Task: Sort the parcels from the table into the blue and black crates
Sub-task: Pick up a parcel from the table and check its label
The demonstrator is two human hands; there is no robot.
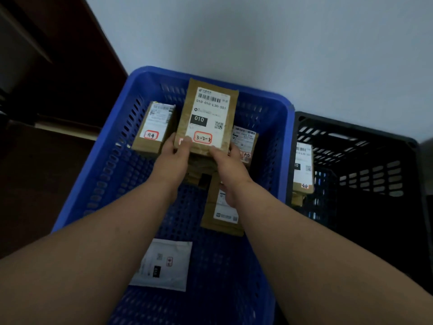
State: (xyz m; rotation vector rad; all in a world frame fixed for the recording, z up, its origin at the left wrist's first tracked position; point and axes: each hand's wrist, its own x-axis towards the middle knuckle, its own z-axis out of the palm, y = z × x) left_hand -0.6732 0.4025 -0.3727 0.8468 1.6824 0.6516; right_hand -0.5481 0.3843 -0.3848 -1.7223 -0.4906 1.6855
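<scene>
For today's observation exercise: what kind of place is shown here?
Probably a parcel-sorting room: labelled parcels held by both hands, a blue crate with more, and a black crate by a plain wall.

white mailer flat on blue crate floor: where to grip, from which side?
Judgement: take the white mailer by its near short edge, coming straight down from above. It lies flat and thin on the blue crate floor, apart from the boxes, so only an edge pinch or lift looks workable.

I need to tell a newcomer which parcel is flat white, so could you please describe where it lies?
Find the blue crate, left of the black crate. On its floor at the near end lies the white mailer. It is the only white, flat envelope there; the other parcels are brown cardboard.
</scene>
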